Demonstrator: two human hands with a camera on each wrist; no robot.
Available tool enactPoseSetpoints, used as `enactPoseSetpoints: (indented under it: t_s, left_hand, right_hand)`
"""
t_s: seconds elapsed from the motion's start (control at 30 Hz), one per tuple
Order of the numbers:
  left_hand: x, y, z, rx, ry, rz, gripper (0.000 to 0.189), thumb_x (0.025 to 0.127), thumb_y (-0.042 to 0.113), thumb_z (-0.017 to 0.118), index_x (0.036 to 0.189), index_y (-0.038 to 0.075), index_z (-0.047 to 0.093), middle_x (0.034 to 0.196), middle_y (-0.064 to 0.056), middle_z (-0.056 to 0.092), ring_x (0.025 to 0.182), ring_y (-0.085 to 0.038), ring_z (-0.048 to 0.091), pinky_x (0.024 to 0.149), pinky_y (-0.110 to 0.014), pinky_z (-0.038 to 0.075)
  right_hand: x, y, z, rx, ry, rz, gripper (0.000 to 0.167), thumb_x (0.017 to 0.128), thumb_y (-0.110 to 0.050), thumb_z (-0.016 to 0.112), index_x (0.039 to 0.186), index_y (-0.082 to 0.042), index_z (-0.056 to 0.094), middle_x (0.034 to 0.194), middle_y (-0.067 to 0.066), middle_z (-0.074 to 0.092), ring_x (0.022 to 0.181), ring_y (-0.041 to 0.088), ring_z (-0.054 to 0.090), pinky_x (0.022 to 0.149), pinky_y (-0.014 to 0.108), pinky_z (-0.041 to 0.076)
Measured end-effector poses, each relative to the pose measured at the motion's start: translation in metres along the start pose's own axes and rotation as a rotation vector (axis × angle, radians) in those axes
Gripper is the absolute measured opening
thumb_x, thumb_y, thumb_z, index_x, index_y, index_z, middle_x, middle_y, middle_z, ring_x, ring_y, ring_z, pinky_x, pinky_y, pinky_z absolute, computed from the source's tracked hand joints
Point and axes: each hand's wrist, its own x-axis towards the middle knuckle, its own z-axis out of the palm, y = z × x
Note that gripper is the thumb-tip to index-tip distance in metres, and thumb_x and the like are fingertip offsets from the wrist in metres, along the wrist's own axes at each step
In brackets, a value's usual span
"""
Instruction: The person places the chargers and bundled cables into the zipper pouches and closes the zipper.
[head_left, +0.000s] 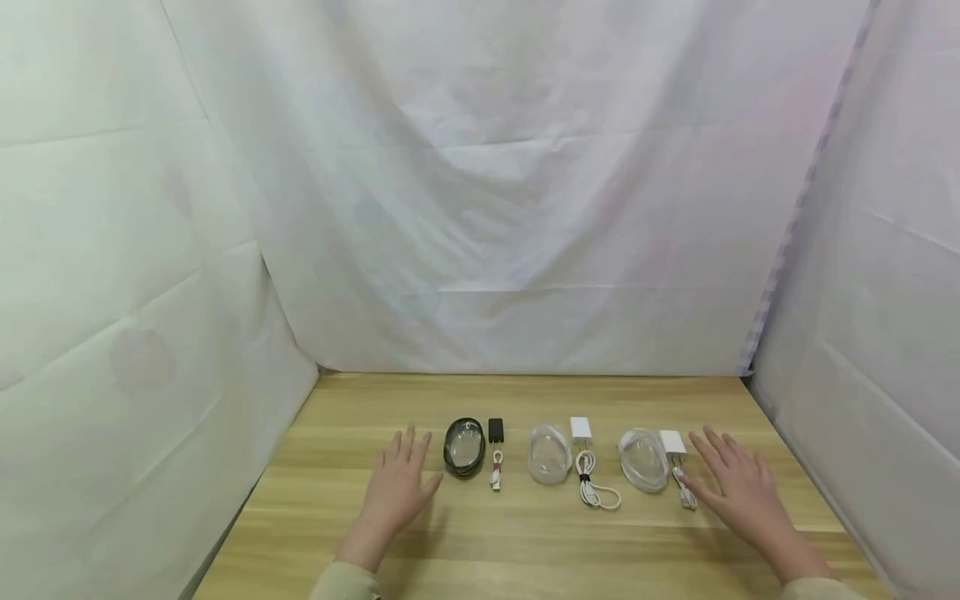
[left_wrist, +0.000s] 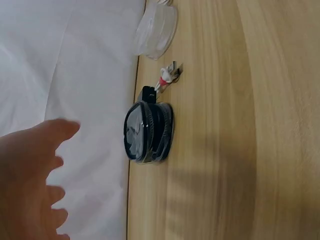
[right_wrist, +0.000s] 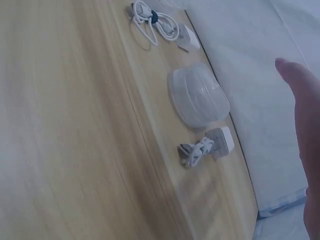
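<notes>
Three containers, all see-through, oval, shallow; black-trimmed zippered case (head_left: 464, 450) sits just beyond the left thumb tip, black rim ridged, window glossy; first clear plastic case (head_left: 550, 454) lies between the two hands, well apart from both sets of fingers; second clear plastic case (head_left: 643, 461) is to the left of the right fingertips, smooth, rounded walls; contents too unclear to tell in any of the three.

Three plug adapters, boxy: black adapter (head_left: 496, 430) past the black-trimmed case from the left thumb; middle white adapter (head_left: 581, 428) between the hands; right white adapter (head_left: 672, 442) just beside the right fingertips; metal prongs visible on the black and middle ones.

Three white cables, bundled: red-tied cable (head_left: 496, 471) on the left thumb's side; black-tied cable (head_left: 587, 479) with loose loop, between the hands; short bundled cable (head_left: 686, 490) near the right thumb tip.

Left hand (head_left: 397, 487) holds nothing, fingers extended, thumb out; right hand (head_left: 738, 492) same, fingers spread; wood-grain table (head_left: 480, 550) below both.
</notes>
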Motion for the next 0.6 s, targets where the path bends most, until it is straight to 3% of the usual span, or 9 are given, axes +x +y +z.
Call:
enactPoseSetpoints:
  t_s: [0.1,0.2,0.33,0.47,0.6]
  left_hand:
    - [0.002,0.002,0.004,-0.065,0.023,-0.06,0.064,0.092,0.034,0.064,0.143,0.001,0.045,0.151,-0.029,0.03,0.137,-0.049,0.028,0.109,-0.063,0.023]
    - [0.003,0.004,0.008,-0.148,0.032,-0.129,0.061,0.092,0.031,0.064,0.142,0.0,0.046,0.15,-0.029,0.032,0.136,-0.05,0.029,0.109,-0.063,0.024]
    - [0.006,0.011,0.013,-0.303,0.051,-0.196,0.055,0.093,0.026,0.062,0.14,0.001,0.047,0.147,-0.027,0.038,0.133,-0.048,0.036,0.105,-0.062,0.032]
    - [0.01,0.021,0.016,-0.483,0.094,-0.251,0.048,0.094,0.022,0.061,0.136,0.002,0.052,0.14,-0.022,0.048,0.129,-0.041,0.044,0.104,-0.058,0.037]
    - [0.011,0.029,0.02,-0.643,0.133,-0.313,0.042,0.094,0.019,0.061,0.132,0.002,0.056,0.135,-0.02,0.053,0.124,-0.04,0.049,0.1,-0.057,0.042]
  right_hand:
    - [0.001,-0.005,0.003,-0.001,0.005,-0.006,0.076,0.091,-0.041,0.065,0.153,-0.013,0.031,0.151,0.023,0.032,0.135,0.048,0.028,0.11,0.065,-0.006]
    - [0.005,-0.013,0.008,-0.002,0.023,-0.027,0.07,0.09,-0.04,0.067,0.146,-0.007,0.042,0.144,0.025,0.042,0.129,0.049,0.035,0.106,0.071,0.01]
    - [0.012,-0.024,0.013,0.024,0.083,-0.069,0.062,0.087,-0.036,0.07,0.136,-0.002,0.053,0.135,0.023,0.051,0.121,0.047,0.044,0.097,0.069,0.027]
    - [0.019,-0.035,0.022,0.075,0.135,-0.096,0.055,0.085,-0.032,0.073,0.128,0.0,0.059,0.127,0.021,0.058,0.114,0.044,0.051,0.092,0.063,0.036]
    - [0.023,-0.049,0.033,0.127,0.13,-0.088,0.049,0.085,-0.026,0.073,0.125,0.0,0.061,0.123,0.018,0.061,0.113,0.041,0.054,0.093,0.061,0.038]
